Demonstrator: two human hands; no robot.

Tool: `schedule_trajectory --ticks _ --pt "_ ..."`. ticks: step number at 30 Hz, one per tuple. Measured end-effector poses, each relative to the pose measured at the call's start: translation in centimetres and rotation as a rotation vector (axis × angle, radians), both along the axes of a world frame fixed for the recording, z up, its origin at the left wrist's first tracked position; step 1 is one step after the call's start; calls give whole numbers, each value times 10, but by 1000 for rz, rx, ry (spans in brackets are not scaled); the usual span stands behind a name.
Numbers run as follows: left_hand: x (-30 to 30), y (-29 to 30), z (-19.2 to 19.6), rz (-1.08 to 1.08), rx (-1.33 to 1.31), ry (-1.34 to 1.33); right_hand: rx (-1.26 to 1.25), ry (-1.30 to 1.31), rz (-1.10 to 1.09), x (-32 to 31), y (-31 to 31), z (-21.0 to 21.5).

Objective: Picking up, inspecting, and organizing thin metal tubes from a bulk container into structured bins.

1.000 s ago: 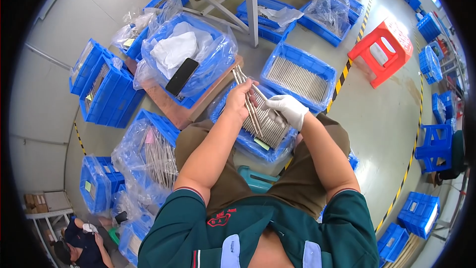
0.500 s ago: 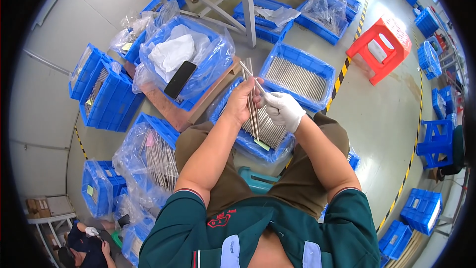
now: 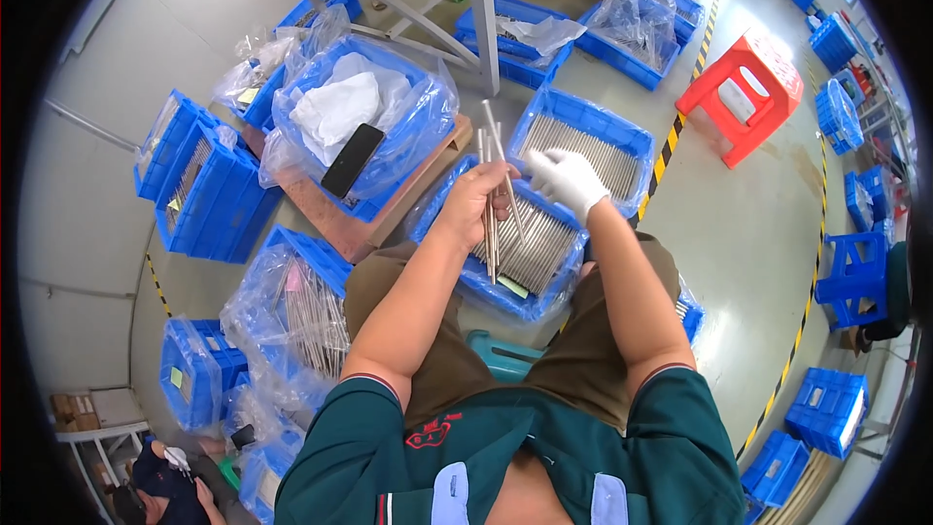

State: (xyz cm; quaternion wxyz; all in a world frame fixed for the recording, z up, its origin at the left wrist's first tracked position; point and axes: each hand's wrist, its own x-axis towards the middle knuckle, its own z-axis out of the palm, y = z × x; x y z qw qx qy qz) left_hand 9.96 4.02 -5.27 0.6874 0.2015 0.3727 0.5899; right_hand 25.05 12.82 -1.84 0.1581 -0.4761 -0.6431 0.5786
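My bare left hand (image 3: pixel 476 196) is closed around several thin silver metal rods (image 3: pixel 492 241), held upright over a blue crate (image 3: pixel 535 309). One of these rods leans across the others, its top end tipped left. In a white glove, my right hand (image 3: pixel 569 181) hovers just right of the bundle, with fingers stretched out, slightly blurred and apparently holding nothing. Rows of similar rods (image 3: pixel 533 251) lie in the plastic-lined crate between my knees. Just beyond it, a second blue crate (image 3: pixel 637 131) holds more rods side by side.
To the left, a blue crate (image 3: pixel 428 87) bears white cloth and a black phone (image 3: pixel 352 160) on a wooden pallet (image 3: pixel 326 224). A plastic-wrapped crate of rods (image 3: pixel 316 306) stands by my left leg. A red stool (image 3: pixel 753 87) stands right. A metal frame leg (image 3: pixel 481 15) rises ahead.
My right hand has let go of the rod it was gripping and moved slightly right and up. That rod now slants in my left hand with the others.
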Motion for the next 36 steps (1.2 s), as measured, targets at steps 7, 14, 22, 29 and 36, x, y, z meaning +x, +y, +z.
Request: schedule_trajectory --ticks 7,14,22,29,36 --pt "24 -13 3 -258 -75 -32 -323 365 -33 -1 16 -2" --pt "31 -29 -5 -402 -148 -129 -89 494 -674 27 76 -41" --pt "9 -18 -15 -219 -49 -176 -289 324 -211 10 3 -18" --pt "14 -14 -21 -350 19 -188 -491 269 20 -4 -14 -60" --pt "22 -10 -34 -382 -187 -240 -1086 517 -36 13 -11 -84"
